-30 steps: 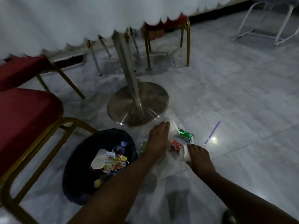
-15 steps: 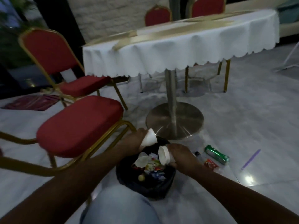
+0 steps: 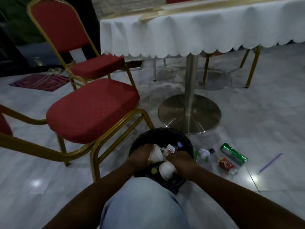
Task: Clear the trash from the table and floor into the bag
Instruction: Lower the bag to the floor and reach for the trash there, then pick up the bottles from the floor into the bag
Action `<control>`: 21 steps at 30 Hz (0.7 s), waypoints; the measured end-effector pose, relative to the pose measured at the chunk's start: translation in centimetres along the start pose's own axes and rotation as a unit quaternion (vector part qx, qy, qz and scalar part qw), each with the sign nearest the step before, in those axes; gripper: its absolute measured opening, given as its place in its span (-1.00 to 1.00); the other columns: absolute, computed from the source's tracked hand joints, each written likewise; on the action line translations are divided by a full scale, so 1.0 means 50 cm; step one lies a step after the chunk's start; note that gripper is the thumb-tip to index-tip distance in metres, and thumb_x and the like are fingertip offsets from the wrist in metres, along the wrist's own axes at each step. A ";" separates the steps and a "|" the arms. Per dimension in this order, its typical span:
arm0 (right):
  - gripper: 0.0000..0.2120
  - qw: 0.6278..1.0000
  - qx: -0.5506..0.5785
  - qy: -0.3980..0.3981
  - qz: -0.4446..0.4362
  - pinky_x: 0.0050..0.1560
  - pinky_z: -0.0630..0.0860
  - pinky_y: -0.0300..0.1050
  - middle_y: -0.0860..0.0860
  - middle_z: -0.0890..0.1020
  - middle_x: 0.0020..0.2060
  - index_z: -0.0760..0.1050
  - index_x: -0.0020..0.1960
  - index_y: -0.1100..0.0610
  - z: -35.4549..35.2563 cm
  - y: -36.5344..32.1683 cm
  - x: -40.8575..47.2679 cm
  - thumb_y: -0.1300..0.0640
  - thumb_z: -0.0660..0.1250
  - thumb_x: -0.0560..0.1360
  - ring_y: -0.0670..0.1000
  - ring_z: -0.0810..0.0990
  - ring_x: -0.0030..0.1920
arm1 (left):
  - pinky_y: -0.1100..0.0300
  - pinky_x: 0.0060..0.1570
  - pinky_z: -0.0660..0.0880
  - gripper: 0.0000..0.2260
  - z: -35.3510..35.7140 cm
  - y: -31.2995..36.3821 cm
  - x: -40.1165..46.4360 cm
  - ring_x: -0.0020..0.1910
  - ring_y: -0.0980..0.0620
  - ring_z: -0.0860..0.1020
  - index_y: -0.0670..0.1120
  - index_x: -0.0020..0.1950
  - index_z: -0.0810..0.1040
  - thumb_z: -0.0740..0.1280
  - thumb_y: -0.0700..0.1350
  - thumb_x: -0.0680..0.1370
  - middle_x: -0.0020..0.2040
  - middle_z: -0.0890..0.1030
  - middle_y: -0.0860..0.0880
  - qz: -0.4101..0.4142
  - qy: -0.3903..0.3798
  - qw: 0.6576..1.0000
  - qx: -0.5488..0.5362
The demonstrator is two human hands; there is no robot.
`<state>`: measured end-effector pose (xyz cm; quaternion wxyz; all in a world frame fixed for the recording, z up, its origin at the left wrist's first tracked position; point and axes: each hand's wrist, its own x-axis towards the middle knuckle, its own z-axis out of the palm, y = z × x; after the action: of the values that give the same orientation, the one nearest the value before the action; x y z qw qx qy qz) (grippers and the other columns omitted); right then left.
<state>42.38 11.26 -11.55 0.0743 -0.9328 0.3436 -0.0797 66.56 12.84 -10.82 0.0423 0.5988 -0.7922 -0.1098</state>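
A black trash bag (image 3: 184, 141) sits open on the floor in front of my knee, with cups, wrappers and a bottle inside. Both hands are down in its mouth. My left hand (image 3: 141, 155) grips a white paper cup (image 3: 156, 154). My right hand (image 3: 180, 158) holds another white cup (image 3: 166, 169) low in the bag. On the floor to the right of the bag lie a green wrapper (image 3: 233, 153), a red wrapper (image 3: 227, 165), a crumpled plastic bottle (image 3: 203, 153) and a purple straw (image 3: 270, 162).
A red chair with a gold frame (image 3: 92, 109) stands close on the left of the bag, a second one behind it. The round table with a white cloth (image 3: 198, 30) rests on a steel pedestal base (image 3: 189, 113) just beyond the bag. My knee (image 3: 142, 204) fills the foreground.
I lifted two white cups from the floor litter, carried them left over the bag, and both hands have now dropped into its mouth. The view has tilted up and shifted.
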 end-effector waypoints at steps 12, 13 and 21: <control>-0.24 0.982 -0.091 0.047 0.159 0.01 0.55 0.18 0.15 0.61 0.16 0.52 0.22 0.18 -0.116 0.145 -0.168 -0.03 0.64 0.08 0.21 0.60 0.13 | 0.03 0.20 0.39 -0.46 -0.199 0.110 0.086 0.23 -0.16 0.45 -0.17 0.33 0.41 0.38 0.08 0.45 0.24 0.50 -0.18 0.068 0.103 0.989 0.085; -0.22 0.977 -0.103 0.036 0.181 0.01 0.55 0.18 0.14 0.60 0.18 0.51 0.23 0.17 -0.126 0.164 -0.195 -0.06 0.63 0.08 0.20 0.59 0.15 | 0.01 0.22 0.38 -0.46 -0.222 0.129 0.100 0.25 -0.18 0.44 -0.18 0.34 0.40 0.38 0.07 0.46 0.26 0.49 -0.20 0.077 0.111 0.986 0.093; -0.17 0.946 -0.076 0.033 0.312 0.39 0.14 0.20 0.07 0.16 0.51 0.11 0.51 0.11 -0.151 0.288 -0.348 -0.13 0.41 0.39 0.15 0.13 0.50 | -0.08 0.27 0.35 -0.35 -0.246 0.350 0.273 0.30 -0.29 0.40 -0.23 0.38 0.37 0.25 0.19 0.46 0.32 0.45 -0.27 0.168 0.061 0.973 0.146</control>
<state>18.74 11.15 -8.64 0.0124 -0.7786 0.6247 -0.0572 48.76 2.77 4.20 0.0209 0.4626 -0.8848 0.0523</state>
